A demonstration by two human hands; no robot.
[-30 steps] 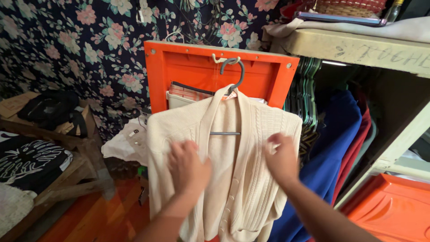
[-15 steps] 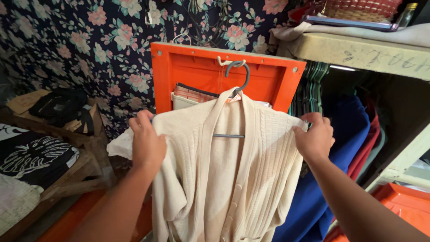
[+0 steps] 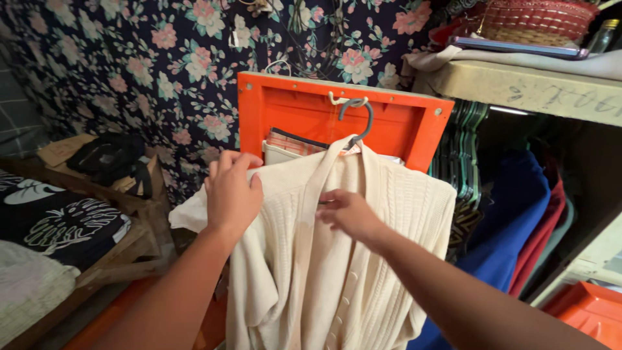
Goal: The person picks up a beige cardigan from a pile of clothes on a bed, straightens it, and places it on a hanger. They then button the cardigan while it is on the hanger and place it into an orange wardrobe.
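Note:
A cream knitted cardigan [image 3: 402, 253] hangs on a grey hanger [image 3: 360, 122] hooked to the top of an orange plastic panel [image 3: 304, 110]. My left hand [image 3: 232, 194] grips the cardigan's left shoulder. At the front opening just below the collar, my right hand [image 3: 350, 212] pinches the cardigan's edge. Buttons run down the front band beneath that hand.
A floral fabric [image 3: 129, 65] covers the wall behind. Folded dark clothes [image 3: 65, 223] lie on a wooden bench at left. A shelf [image 3: 531, 84] at right carries a wicker basket [image 3: 531, 23]; blue [image 3: 512, 214] and red garments and green hangers [image 3: 463, 162] hang below it.
My right hand left the cardigan's right shoulder and came in to the front opening. My left hand stayed on the left shoulder. The camera shifted slightly left.

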